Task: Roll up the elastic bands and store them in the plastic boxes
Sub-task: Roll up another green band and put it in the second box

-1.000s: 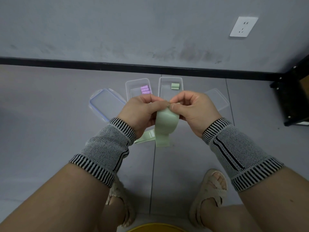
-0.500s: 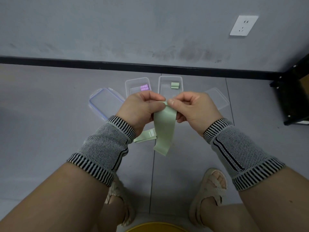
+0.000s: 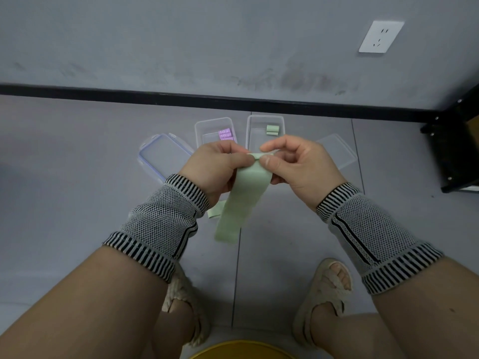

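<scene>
Both forearms bear grey mesh-knit wrist sleeves (image 3: 160,226) with black-and-white striped cuffs; feet wear cream woven open-toe sandals (image 3: 326,288).

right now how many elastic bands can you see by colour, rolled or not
green bands: 4 – one held by the left hand and right hand, one on the floor, two rolled in the right box
purple bands: 3 rolled, left box, partly hidden
total: 7

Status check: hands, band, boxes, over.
Left hand and right hand pinch green band top edge, roll barely started. Green-roll box open beyond. Nothing in the way.
</scene>
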The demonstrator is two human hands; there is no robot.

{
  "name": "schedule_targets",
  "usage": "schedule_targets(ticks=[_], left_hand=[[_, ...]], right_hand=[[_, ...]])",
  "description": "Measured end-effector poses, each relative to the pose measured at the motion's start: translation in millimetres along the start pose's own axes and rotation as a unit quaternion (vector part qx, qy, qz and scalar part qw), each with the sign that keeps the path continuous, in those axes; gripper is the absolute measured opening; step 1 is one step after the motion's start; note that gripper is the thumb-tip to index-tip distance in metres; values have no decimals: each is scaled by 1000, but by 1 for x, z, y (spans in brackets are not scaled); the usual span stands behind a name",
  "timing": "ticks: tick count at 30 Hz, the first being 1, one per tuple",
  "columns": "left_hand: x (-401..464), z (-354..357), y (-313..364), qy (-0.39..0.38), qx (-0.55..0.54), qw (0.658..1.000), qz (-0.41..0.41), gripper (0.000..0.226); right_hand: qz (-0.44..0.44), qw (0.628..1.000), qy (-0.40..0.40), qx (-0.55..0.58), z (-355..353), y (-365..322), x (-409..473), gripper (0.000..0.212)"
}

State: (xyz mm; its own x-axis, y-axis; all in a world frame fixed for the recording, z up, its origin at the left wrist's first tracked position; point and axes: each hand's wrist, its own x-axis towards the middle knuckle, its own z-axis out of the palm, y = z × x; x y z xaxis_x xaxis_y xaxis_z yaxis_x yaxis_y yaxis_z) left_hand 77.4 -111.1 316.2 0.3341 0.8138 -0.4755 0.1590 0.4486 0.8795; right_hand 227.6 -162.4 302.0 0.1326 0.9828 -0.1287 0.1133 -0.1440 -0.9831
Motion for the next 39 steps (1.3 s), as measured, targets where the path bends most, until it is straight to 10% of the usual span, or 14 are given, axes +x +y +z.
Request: schedule_targets(ticks=[19,39], left_hand=[[0,3,-1,-15,-64,997,-38,23],[-1,11,-8,-2,-26,1000,-8,10]], right_hand=[[90,979,-19,182,2,-1,-1,23],[77,993,19,90,0,5,2,17]])
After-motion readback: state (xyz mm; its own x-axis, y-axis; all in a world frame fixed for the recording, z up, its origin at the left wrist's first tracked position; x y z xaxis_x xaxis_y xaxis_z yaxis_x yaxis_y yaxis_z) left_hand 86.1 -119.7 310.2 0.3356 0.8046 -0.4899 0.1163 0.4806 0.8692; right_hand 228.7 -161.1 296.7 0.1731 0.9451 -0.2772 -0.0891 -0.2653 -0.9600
